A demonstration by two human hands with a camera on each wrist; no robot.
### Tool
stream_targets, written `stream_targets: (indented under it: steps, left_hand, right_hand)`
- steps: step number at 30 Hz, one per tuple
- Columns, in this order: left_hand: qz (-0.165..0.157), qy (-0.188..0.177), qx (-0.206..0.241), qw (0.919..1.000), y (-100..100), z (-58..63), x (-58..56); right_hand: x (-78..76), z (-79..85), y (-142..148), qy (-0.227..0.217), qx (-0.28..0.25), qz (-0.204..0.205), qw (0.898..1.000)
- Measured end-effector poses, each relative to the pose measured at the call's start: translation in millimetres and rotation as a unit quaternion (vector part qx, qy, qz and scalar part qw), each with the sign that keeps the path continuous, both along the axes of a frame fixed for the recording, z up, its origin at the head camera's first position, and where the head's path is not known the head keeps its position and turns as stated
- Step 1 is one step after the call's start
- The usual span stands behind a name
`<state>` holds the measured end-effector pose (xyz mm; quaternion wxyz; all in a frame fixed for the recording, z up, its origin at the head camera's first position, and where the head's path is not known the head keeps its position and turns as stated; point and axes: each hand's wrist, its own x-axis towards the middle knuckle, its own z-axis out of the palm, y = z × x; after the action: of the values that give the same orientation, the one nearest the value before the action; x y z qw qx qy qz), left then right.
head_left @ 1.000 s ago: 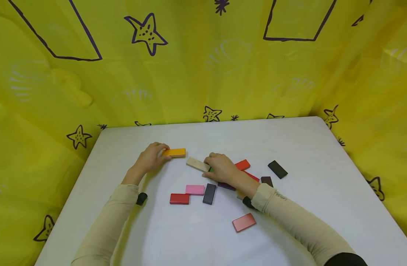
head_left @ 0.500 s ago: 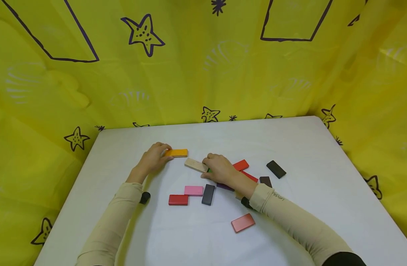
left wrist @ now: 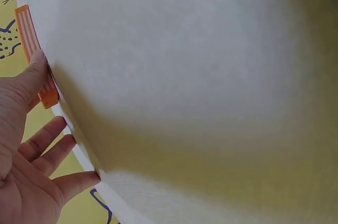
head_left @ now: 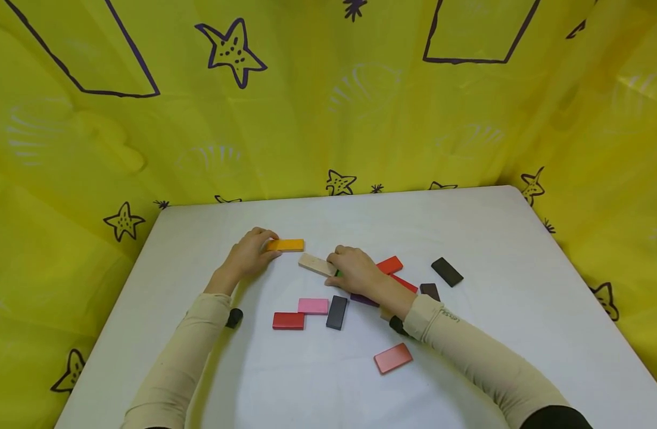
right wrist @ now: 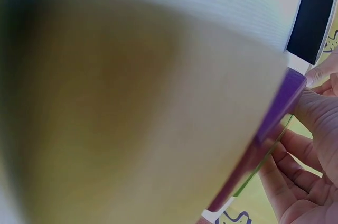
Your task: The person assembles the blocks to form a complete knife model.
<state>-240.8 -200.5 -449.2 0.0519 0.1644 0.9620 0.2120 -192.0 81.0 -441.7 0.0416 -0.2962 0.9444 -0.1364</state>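
Observation:
On the white table, my left hand (head_left: 248, 255) pinches the left end of an orange block (head_left: 287, 245) between thumb and fingers. The left wrist view has the thumb on the striped side of this orange block (left wrist: 30, 34), with the other fingers spread. My right hand (head_left: 356, 271) pinches a green block (head_left: 339, 273), mostly hidden under the fingers. Touching or nearly touching its left end is a pale wooden block (head_left: 314, 264). Below the right hand lies a purple block (head_left: 363, 300), also visible in the right wrist view as a purple block (right wrist: 282, 100).
Red blocks (head_left: 389, 265) and dark blocks (head_left: 447, 271) lie to the right. Nearer are a pink block (head_left: 313, 306), a red one (head_left: 288, 321), a dark grey one (head_left: 336, 313) and a salmon one (head_left: 393, 358). A yellow curtain (head_left: 296, 131) stands behind the table (head_left: 285, 381).
My left hand has slid the orange block slightly right, closer to the pale wooden block. The right hand has stayed about where it was.

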Motion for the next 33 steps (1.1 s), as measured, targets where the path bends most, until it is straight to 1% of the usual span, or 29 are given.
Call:
stream_targets:
  steps: [6,9,17,21,25,31,33]
  left_hand:
    - [0.007,-0.033,0.009,0.9994,1.9,0.9,-1.3]
    - [0.005,-0.039,0.019,0.9991,2.1,0.5,-1.7]
    - [-0.004,-0.026,0.049,0.9985,2.4,1.8,-1.1]
    - [-0.011,-0.022,0.07,0.9972,1.9,0.8,-1.7]
    - [-0.017,-0.003,0.084,0.9963,1.3,-0.1,-0.6]
    - [-0.03,0.033,0.093,0.9946,-1.3,-1.1,2.0]
    - [-0.03,0.036,0.094,0.9944,-1.7,-0.5,2.5]
  right_hand:
    - [0.3,1.9,0.9,-0.008,0.001,-0.002,1.0]
    - [0.3,1.8,1.2,-0.006,-0.001,-0.004,1.0]
    - [1.2,-1.1,1.2,0.005,-0.007,-0.003,1.0]
    - [2.9,-0.4,1.5,0.003,-0.023,-0.022,0.999]
    - [3.0,0.2,1.9,-0.004,-0.032,-0.033,0.999]
    - [1.4,1.2,4.4,-0.024,-0.055,-0.022,0.998]
    - [0.7,2.1,6.7,-0.034,-0.066,-0.02,0.997]
